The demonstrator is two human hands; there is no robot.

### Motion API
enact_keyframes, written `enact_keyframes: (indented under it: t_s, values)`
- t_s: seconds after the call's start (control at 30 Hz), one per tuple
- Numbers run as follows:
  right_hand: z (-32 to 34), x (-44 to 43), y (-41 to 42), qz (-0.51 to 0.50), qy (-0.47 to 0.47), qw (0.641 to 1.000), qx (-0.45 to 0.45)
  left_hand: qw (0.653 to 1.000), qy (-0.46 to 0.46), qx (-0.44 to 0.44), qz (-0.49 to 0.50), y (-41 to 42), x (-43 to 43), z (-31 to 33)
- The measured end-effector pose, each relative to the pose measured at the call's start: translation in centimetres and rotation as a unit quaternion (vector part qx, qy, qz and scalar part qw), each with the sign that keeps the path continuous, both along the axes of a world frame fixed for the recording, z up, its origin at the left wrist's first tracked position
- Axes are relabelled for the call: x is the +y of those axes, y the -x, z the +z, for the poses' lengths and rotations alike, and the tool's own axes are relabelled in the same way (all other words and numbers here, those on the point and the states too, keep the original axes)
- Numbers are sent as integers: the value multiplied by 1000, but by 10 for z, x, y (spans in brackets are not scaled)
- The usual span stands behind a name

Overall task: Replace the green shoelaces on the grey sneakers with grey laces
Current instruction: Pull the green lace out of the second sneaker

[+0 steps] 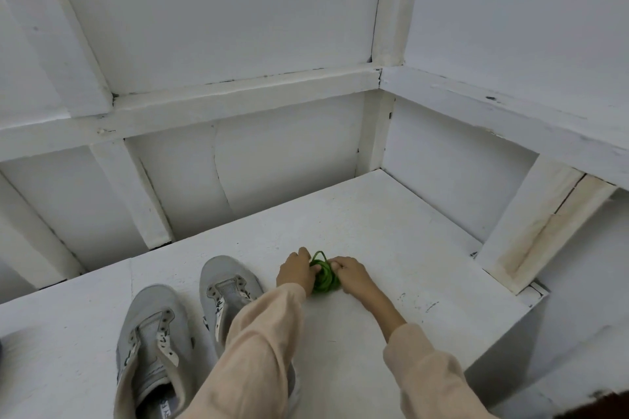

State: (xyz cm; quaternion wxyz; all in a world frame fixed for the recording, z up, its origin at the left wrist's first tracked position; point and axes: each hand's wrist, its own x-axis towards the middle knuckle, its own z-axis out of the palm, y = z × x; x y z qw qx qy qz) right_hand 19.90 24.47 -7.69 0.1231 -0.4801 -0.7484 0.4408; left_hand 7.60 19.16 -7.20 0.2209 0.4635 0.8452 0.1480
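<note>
Coiled green laces (326, 280) beside grey sneakers (153, 303)

White painted platform (391, 231) lay open ahead and to the right; two grey canvas sneakers (153, 326) blocked its left, white panelled wall (272, 163) its rear, slanted white wooden beam (531, 224) its right edge.

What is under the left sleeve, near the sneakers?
The back half of one grey sneaker lies under the left sleeve. Its toe and empty lace holes show; its heel and opening are covered.
</note>
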Motion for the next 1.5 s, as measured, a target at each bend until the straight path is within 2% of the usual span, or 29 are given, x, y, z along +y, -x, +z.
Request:
enact_keyframes:
  t_s: [0.07,0.13,0.27,0.43,0.5,0.57,0.7,0.8,1.1,1.33,1.5]
  values:
    - [1,-4,-3,0,29,999,27,1000,13,5,10,-1,3,1]
    - [-1,-7,-3,5,20,999,42,999,48,16,-4,-2,5,0]
    - [-7,-12,1,-19,11,999,31,995,94,-8,-22,-4,5,0]
    - [-7,-18,-3,-44,18,999,21,993,84,-30,-74,-7,4,5]
    - [-6,-19,-11,-73,30,996,49,992,58,-74,-88,-7,3,9]
    - [-2,-19,-22,-111,88,983,113,985,22,-146,-86,-9,0,15]
    - [17,-25,-54,-150,222,931,249,942,-26,-328,-64,-23,-3,29]
    - [28,-35,-81,-178,237,897,327,918,-28,-385,-88,-43,-7,37]
    - [31,-76,-173,-263,202,862,383,888,9,-427,-169,-127,-19,41]
    - [24,-93,-245,-313,196,839,400,876,32,-440,-197,-202,-28,39]
    - [3,-106,-305,-324,197,839,390,863,69,-461,-194,-260,-34,29]
